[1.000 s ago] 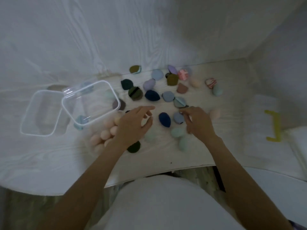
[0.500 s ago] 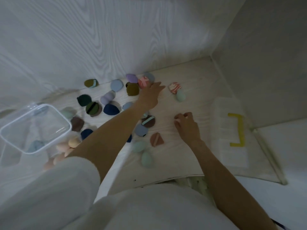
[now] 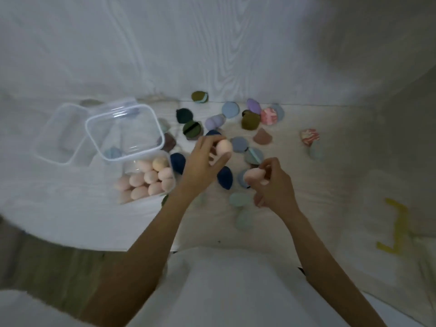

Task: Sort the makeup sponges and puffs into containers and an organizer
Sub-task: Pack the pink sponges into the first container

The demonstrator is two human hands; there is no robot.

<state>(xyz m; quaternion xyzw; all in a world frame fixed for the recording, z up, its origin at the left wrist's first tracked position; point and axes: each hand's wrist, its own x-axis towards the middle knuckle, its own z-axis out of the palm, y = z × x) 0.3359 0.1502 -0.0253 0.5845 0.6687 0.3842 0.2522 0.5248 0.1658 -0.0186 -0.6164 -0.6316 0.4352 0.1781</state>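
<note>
Peach foam fills what we hold in both hands: our left hand [image 3: 203, 165] pinches a rounded peach makeup sponge [image 3: 223, 146] between thumb and fingertips at the centre of the frame, and our right hand [image 3: 274, 185] clasps a second pale peach sponge [image 3: 253, 175] just right of centre. Both are lifted above the pale wood-grain tabletop [image 3: 330, 175]. To the left of our left hand sits a clear plastic container [image 3: 146, 177] packed with peach egg-shaped sponges, and a clear rectangular plastic lid [image 3: 123, 132] lies tilted over its far edge. Further toward the left edge of the frame rests a second clear rectangular tray [image 3: 59, 135]; we cannot tell what it contains. Behind and between our hands the loose puffs are scattered: a dark navy teardrop sponge [image 3: 225, 178] just below our left hand, another navy sponge [image 3: 177, 161] beside the container, a lilac gourd-shaped sponge [image 3: 214, 121], an olive-brown round puff [image 3: 250, 120], a red-and-white marbled puff [image 3: 269, 116] in the upper middle, and a second marbled puff [image 3: 309, 137] lying apart at the right. A pale mint flat puff [image 3: 240, 199] lies near our right wrist. At the lower right of the frame a yellow bracket-shaped piece [image 3: 396, 230] lies on a whitish sheet.
</note>
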